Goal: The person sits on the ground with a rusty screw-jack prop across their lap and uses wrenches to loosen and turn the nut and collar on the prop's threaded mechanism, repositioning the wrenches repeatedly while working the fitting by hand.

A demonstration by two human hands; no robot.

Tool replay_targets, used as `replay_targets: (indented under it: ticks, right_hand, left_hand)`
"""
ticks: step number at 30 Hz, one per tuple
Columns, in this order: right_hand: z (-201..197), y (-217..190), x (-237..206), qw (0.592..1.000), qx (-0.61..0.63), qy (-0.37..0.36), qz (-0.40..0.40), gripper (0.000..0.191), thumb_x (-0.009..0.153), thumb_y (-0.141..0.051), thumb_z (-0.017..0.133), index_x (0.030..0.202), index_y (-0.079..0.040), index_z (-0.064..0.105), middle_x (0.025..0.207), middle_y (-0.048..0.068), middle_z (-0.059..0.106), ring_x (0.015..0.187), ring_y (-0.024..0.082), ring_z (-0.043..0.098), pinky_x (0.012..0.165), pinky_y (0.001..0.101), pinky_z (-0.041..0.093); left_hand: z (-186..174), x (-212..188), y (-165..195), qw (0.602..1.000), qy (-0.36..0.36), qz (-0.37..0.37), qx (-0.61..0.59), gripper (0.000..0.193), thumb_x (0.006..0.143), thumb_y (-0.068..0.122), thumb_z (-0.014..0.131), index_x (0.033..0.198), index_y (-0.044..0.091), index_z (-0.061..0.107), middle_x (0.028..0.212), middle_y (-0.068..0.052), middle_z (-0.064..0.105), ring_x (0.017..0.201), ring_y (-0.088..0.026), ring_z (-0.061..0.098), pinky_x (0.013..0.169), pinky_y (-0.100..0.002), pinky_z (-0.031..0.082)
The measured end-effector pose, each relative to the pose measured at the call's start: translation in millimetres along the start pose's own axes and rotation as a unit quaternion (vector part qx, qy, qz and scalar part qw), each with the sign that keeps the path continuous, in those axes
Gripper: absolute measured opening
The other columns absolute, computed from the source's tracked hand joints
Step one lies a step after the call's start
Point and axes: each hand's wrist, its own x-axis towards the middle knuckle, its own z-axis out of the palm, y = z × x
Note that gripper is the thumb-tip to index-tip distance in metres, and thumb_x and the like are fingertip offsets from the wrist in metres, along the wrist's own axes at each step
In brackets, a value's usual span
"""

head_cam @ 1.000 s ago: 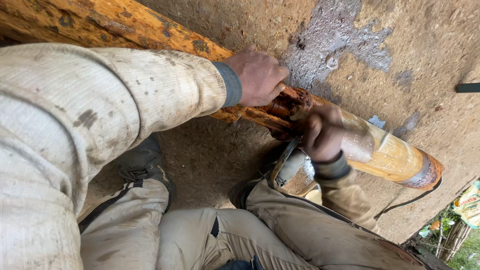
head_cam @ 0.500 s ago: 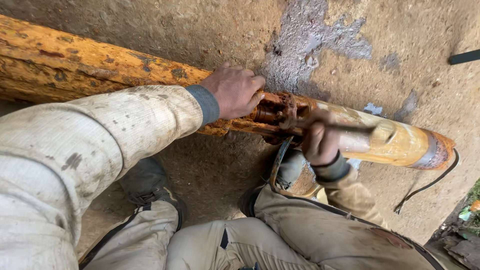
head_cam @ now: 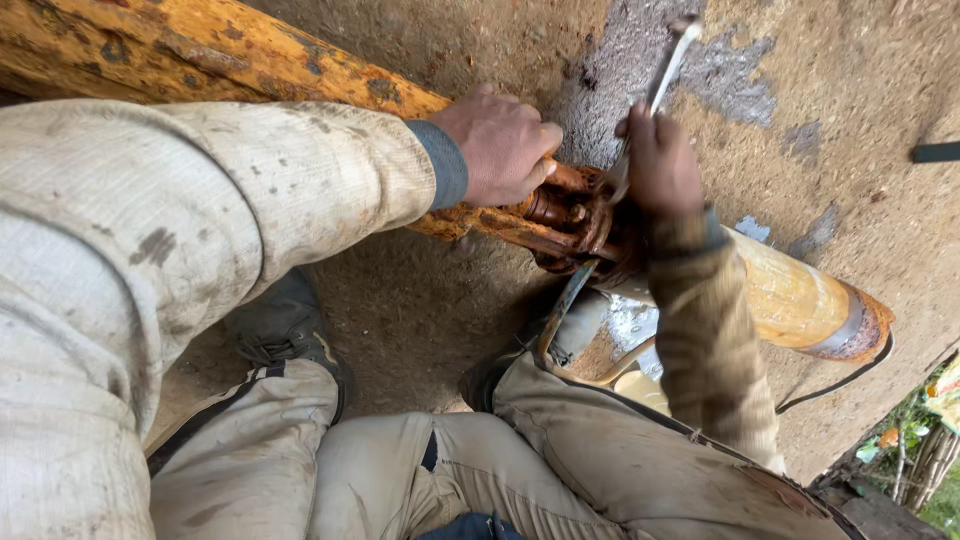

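Item: rusted yellow pipe (head_cam: 200,50), lying on a slant from the upper left of the frame to the lower right, over a rough concrete floor (head_cam: 850,80).

Joint (head_cam: 575,215): corroded flange with bolts, centre frame, between the two hands.

Left hand (head_cam: 500,150): fingers closed over the pipe just left of the joint, apparently to steady it.

Right hand (head_cam: 660,165): fingers wrapped around a wrench (head_cam: 650,100), handle pointing up toward the top edge, head down at the joint (the angle suggests leverage on a bolt).

Below: tan trousers (head_cam: 560,470), a boot (head_cam: 285,330) at lower left, a pale bucket (head_cam: 610,345) under the joint.
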Motion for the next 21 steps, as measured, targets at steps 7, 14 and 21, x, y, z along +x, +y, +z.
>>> replay_targets:
  ticks: [7,14,21]
  right_hand:
    - [-1,31,-67,0.945,0.250,0.174,-0.122,0.018,0.117,-0.020,0.049,0.114,-0.003,0.056,0.082,0.003,0.059,0.062,0.015,0.055,0.053,0.0284,0.049]
    - [54,13,-154,0.875,0.078,0.277,-0.390,0.028,0.105,-0.008,0.054,0.118,0.012,0.038,0.093,0.018,0.065,0.081,0.021,0.064,0.069,0.0313,0.057]
    - [65,-19,-149,0.915,0.065,0.301,-0.260,0.013,0.111,-0.010,0.050,0.118,0.001,0.051,0.089,0.016,0.062,0.075,0.019,0.065,0.069,0.0281,0.054]
  left_hand:
    - [0,1,-4,1.000,-0.014,0.015,0.010,0.039,0.106,0.040,0.045,0.105,0.006,0.065,0.075,-0.010,0.061,0.074,-0.026,0.064,0.087,-0.059,0.049]
    - [7,3,-2,0.999,-0.051,0.002,0.013,0.041,0.108,0.038,0.041,0.111,0.004,0.064,0.075,-0.010,0.062,0.072,-0.025,0.064,0.094,-0.062,0.048]
    - [6,3,-3,0.999,-0.041,-0.001,0.006,0.039,0.107,0.036,0.042,0.110,0.004,0.064,0.073,-0.009,0.060,0.071,-0.024,0.061,0.090,-0.060,0.049]
